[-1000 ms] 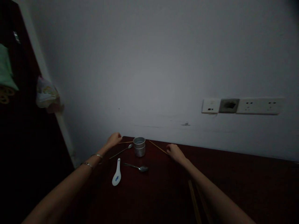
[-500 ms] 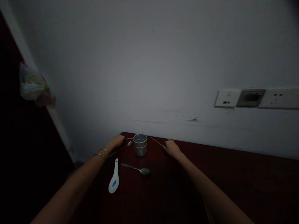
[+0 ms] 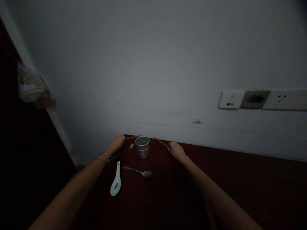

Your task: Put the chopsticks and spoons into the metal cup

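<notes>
My left hand [image 3: 118, 142] is closed on a thin wooden stick [image 3: 133, 136], whose far end points right behind the metal cup [image 3: 142, 147]. To the right of the cup, my right hand [image 3: 175, 149] grips another thin wooden stick [image 3: 160, 142], its tip pointing up and left. The silver cup stands upright between the hands. A long-handled spoon [image 3: 132, 146] lies beside my left hand. Nearer the front are a metal spoon [image 3: 146, 174] and a white ceramic spoon [image 3: 115, 187] with a blue mark.
The dark red table [image 3: 227, 169] meets a grey wall [image 3: 168, 64]. Switches and sockets [image 3: 231, 100] are on the wall at right. A plastic bag [image 3: 30, 84] hangs at far left. Something long and thin [image 3: 209, 214] lies beneath my right forearm.
The stick in my left hand has risen and now reaches farther right behind the cup's rim. The stick in my right hand is slightly steeper. The whole view has shifted slightly.
</notes>
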{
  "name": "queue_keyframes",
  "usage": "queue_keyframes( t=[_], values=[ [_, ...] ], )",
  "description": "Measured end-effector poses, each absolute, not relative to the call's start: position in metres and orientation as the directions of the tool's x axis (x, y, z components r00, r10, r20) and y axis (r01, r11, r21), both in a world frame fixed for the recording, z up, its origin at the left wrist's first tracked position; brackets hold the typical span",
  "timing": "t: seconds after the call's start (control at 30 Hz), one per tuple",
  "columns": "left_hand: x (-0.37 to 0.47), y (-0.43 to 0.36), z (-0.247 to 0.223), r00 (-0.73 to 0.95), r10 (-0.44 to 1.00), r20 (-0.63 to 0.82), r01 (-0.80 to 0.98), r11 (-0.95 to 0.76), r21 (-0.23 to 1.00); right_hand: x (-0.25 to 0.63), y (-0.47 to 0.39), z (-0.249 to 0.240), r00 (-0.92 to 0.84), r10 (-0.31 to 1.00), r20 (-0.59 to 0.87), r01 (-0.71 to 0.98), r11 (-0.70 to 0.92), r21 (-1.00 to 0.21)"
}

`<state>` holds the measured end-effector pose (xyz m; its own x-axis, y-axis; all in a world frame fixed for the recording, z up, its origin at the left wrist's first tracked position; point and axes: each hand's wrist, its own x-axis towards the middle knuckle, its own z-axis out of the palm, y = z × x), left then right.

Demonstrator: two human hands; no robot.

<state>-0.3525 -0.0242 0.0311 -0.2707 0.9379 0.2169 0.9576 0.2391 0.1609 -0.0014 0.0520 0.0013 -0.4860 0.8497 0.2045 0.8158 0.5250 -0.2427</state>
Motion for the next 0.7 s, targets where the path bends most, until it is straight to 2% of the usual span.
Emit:
queue_keyframes(
  t=[0.13,0.27,0.37,0.5,0.6,0.63,0.7],
  values=[
    [-0.357,-0.038,0.067,-0.389,0.845,0.366,0.919,0.329,0.217,0.032,0.052,0.017,-0.434,0.853,0.290,0.792,0.515,-0.328],
    [-0.348,-0.045,0.112,-0.470,0.749,0.468,0.877,0.334,0.346,0.071,0.045,0.034,-0.307,0.866,0.395,0.655,0.494,-0.572],
    [-0.325,-0.043,0.142,-0.487,0.718,0.498,0.847,0.249,0.469,0.094,0.031,0.049,-0.178,0.875,0.450,0.518,0.472,-0.713],
    [-0.263,-0.045,0.166,-0.434,0.774,0.462,0.780,0.066,0.623,0.112,0.003,0.070,-0.096,0.875,0.474,0.289,0.480,-0.828],
    [-0.203,-0.058,0.169,-0.341,0.850,0.403,0.684,-0.069,0.726,0.120,-0.025,0.086,-0.069,0.903,0.424,0.124,0.429,-0.895],
    [-0.183,-0.065,0.167,-0.287,0.894,0.345,0.555,-0.138,0.820,0.122,-0.035,0.090,-0.061,0.918,0.392,0.072,0.396,-0.915],
    [-0.143,-0.080,0.161,-0.186,0.942,0.281,0.325,-0.211,0.922,0.126,-0.055,0.096,-0.055,0.945,0.321,-0.034,0.320,-0.947]
  ],
)
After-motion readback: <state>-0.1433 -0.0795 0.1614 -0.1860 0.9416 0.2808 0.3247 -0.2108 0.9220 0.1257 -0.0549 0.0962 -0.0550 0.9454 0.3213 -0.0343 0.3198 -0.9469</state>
